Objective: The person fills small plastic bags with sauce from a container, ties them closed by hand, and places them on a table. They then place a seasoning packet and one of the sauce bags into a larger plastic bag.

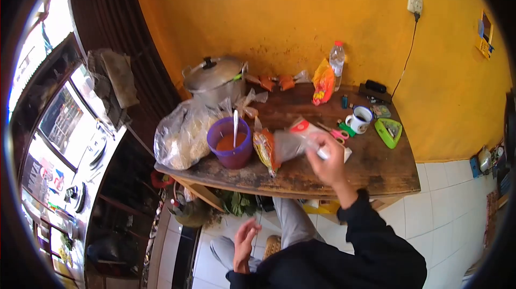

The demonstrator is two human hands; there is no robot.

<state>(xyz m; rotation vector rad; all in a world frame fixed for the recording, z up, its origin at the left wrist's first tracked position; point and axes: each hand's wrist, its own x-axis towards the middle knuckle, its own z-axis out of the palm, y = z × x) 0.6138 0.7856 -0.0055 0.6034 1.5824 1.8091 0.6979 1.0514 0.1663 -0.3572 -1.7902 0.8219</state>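
Note:
My right hand [327,159] is closed on a clear plastic bag [292,145], which is blurred and hangs over the wooden table [381,173]. My left hand [245,238] hangs low in front of the table, fingers loosely curled and partly apart, with nothing in it. Left of the bag lies an orange and yellow packet [265,150]. Beside that packet stands a purple container [233,152] of orange-red sauce with a spoon [235,128] in it. Behind my right hand are a red and white packet [302,126] and pink-handled scissors [339,135].
At the left are a large clear bag [181,138] of pale food and a lidded pot [217,82]. A water bottle [337,62], an orange packet [323,83], a white mug [359,120] and a green tray [388,132] stand toward the back and right.

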